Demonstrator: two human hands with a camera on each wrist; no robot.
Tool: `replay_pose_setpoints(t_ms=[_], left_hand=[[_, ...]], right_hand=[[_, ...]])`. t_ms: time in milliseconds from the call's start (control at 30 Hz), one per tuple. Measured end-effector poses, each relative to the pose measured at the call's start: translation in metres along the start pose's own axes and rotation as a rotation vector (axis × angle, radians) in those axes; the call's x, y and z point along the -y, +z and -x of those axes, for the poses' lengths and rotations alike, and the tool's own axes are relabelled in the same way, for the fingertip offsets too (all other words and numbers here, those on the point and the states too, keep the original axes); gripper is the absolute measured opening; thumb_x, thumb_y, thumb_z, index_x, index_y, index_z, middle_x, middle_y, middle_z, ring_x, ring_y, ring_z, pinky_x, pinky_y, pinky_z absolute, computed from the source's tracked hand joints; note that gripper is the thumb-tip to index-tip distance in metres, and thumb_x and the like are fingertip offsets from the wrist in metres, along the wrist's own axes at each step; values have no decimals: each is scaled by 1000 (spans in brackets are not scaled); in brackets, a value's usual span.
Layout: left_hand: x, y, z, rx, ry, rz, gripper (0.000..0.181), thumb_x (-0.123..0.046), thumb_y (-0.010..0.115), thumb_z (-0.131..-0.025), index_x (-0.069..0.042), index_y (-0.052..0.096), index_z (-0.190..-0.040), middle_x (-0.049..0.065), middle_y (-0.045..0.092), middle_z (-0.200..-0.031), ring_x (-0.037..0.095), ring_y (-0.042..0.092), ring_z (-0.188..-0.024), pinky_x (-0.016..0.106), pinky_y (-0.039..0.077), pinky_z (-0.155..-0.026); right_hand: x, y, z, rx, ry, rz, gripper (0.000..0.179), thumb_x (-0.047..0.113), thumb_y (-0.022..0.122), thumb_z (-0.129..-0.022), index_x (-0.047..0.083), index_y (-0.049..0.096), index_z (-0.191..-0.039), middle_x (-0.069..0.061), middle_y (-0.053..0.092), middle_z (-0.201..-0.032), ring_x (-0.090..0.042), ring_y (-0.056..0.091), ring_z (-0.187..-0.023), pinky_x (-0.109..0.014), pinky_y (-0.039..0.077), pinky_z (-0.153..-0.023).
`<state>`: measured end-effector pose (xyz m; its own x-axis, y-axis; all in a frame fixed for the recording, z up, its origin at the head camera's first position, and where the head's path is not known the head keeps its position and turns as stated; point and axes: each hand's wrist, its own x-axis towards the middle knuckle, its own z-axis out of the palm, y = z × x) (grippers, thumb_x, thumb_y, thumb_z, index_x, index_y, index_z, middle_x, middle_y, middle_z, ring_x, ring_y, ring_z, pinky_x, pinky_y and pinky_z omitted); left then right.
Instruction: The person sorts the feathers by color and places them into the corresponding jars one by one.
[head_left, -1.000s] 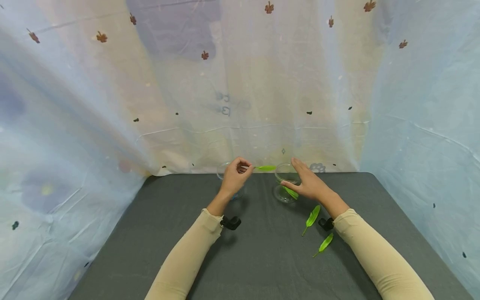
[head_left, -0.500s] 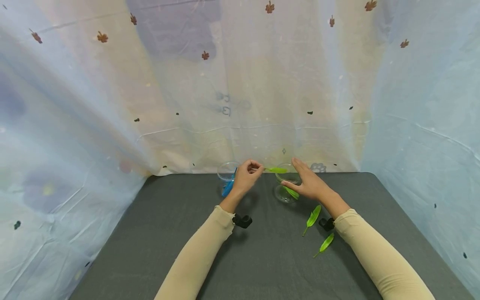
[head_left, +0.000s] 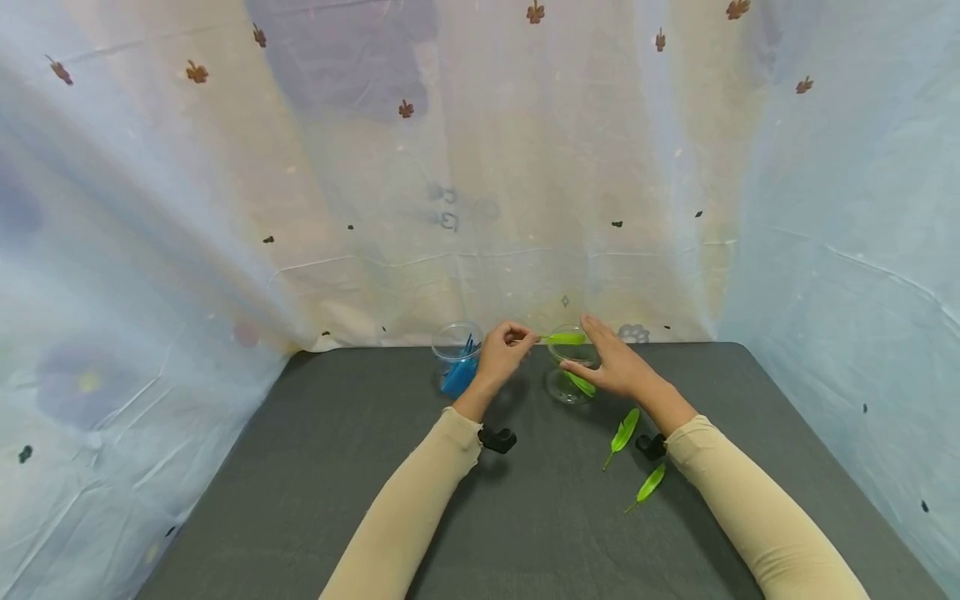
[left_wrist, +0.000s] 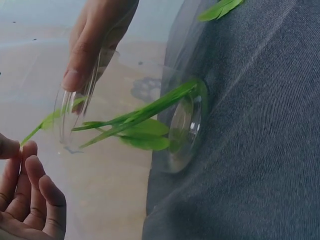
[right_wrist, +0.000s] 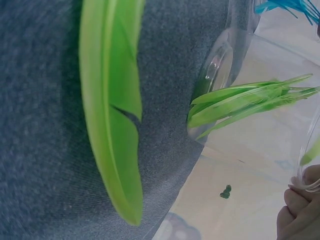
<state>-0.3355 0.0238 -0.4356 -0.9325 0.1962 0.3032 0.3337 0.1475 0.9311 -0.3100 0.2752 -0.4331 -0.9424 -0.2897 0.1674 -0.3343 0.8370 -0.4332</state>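
My left hand [head_left: 506, 354] pinches a green feather [head_left: 566, 339] by its quill, between thumb and fingertips [left_wrist: 30, 149]. The feather lies sideways over the mouth of the right clear cup [left_wrist: 185, 145], its vane at the rim. Several green feathers [right_wrist: 245, 102] lean inside that cup, quills up. My right hand [head_left: 618, 367] holds this cup near the rim, thumb on the near side and fingers on the far side. Left of my left hand stands another clear cup [head_left: 450, 354] with blue feathers [head_left: 459, 377] in it, partly hidden by the hand.
Two loose green feathers lie on the dark cloth-covered table [head_left: 540, 517]: one farther feather [head_left: 624, 432] and one nearer feather [head_left: 649, 485], both beside the right forearm. A pale printed curtain [head_left: 495, 167] hangs behind the table's far edge.
My left hand has moved right, carrying the green feather from near the left cup to over the right cup's mouth. The blue feathers have come into sight. My right hand stays put.
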Motion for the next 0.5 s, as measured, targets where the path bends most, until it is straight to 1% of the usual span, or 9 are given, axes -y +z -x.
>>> replay_pose_setpoints(t_ms=[67,233,433,500], left_hand=[[0,3,-1,5,-7,-7,20,-24,72,-106,-6,74,-115,21,76,-111,14,70,-80,62,61,-88],[0,11,-1,12,-18,-20,20,-23,73,-106,-6,75,-114,13,78,-106,17,73,-82,58,62,-86],[1,16,-1,-3,-4,-52,20,-22,74,-105,-4,77,-114,14,77,-114,29,77,-99,43,65,-83],[1,17,0,-2,-4,-70,22,-24,74,-105,-5,78,-114,13,76,-117,30,77,-105,41,65,-85]], right_hand=[[0,0,0,-2,1,-1,116,78,62,-96,7,12,-173,-17,7,-180,-45,10,-164,-74,22,-124],[0,0,0,-1,-1,-3,117,78,61,-95,8,11,-174,-17,7,-180,-46,10,-164,-74,21,-124],[1,0,0,-7,-5,-6,115,77,62,-96,7,12,-173,-17,8,-180,-47,12,-163,-74,22,-124],[0,0,1,-6,-5,-8,115,76,62,-96,7,12,-173,-17,8,-180,-47,11,-163,-74,21,-124]])
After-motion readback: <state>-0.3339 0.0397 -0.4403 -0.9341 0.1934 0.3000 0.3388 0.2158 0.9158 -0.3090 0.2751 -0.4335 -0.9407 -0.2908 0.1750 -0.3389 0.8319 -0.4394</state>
